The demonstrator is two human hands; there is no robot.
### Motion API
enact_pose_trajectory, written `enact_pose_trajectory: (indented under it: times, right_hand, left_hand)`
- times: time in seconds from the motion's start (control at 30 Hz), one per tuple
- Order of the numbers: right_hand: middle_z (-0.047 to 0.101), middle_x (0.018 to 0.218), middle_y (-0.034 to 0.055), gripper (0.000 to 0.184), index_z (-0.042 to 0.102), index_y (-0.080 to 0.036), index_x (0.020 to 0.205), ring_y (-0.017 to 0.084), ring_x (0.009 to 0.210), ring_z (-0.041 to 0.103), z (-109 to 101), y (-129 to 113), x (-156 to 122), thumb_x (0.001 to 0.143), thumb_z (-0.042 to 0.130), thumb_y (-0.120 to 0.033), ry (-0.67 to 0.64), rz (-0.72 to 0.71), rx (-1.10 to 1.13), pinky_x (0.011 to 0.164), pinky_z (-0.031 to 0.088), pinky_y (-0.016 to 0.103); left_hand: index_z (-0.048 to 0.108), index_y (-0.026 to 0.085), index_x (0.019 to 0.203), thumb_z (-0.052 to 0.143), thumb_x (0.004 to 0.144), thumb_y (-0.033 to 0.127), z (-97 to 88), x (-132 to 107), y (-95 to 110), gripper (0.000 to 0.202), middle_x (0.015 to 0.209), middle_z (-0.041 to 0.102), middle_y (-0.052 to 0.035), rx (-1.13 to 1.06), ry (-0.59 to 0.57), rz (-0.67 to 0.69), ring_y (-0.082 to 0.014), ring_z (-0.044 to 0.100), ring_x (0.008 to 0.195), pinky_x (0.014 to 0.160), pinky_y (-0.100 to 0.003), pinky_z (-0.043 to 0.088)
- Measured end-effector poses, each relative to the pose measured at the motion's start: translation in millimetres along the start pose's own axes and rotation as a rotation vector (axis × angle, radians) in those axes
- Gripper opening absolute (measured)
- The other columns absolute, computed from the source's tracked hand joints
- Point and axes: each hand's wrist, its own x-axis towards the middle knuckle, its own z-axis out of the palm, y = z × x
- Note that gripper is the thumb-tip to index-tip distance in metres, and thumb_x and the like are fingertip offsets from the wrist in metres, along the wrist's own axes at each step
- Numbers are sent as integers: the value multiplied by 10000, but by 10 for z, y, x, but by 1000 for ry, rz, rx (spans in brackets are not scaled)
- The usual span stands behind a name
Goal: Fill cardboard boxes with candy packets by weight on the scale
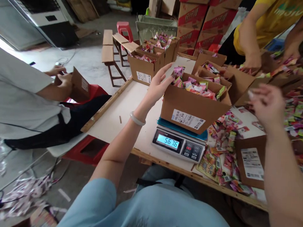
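A brown cardboard box (pixel 193 104) filled with small colourful packets (pixel 195 85) stands on a digital scale (pixel 179 143) with a lit display. At the box's upper left corner is my left hand (pixel 158 83), its fingers extended and apart, the fingertips by a purple packet (pixel 179 71). Whether it touches the box is unclear. My right hand (pixel 268 104) is raised to the right of the box, slightly blurred, its fingers pinched together. Something small and whitish shows at those fingertips, too blurred to name. Loose packets (pixel 225 132) lie beneath it.
Filled boxes (pixel 144 66) line the table's (pixel 110 114) far left. A labelled box (pixel 250 162) lies at right, beside heaped packets (pixel 302 113). A person in yellow (pixel 252 41) reaches into boxes across; another person (pixel 18 93) holds a box (pixel 79 86) at left. Red cartons (pixel 191 17) are stacked behind.
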Motion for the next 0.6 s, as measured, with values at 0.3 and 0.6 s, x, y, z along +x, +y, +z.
enact_pose_trajectory:
  times: [0.3, 0.6]
  right_hand:
    - [676, 873, -7, 747, 669, -70, 1222, 74, 745, 602, 458, -1582, 1137, 825, 775, -695, -551, -305, -247, 853, 545, 276]
    - [678, 1102, 112, 505, 731, -142, 1154, 214, 977, 633, 1491, -1877, 1242, 835, 825, -523, -591, -432, -261, 912, 515, 357]
  left_hand:
    - [603, 256, 1454, 643, 981, 595, -35, -42, 264, 584, 1665, 520, -88, -59, 32, -77, -320, 397, 1604, 1334, -432, 321]
    - [566, 248, 1489, 594, 1004, 641, -57, 64, 132, 625, 1657, 525, -106, 14, 46, -74, -298, 429, 1585, 1316, -471, 346]
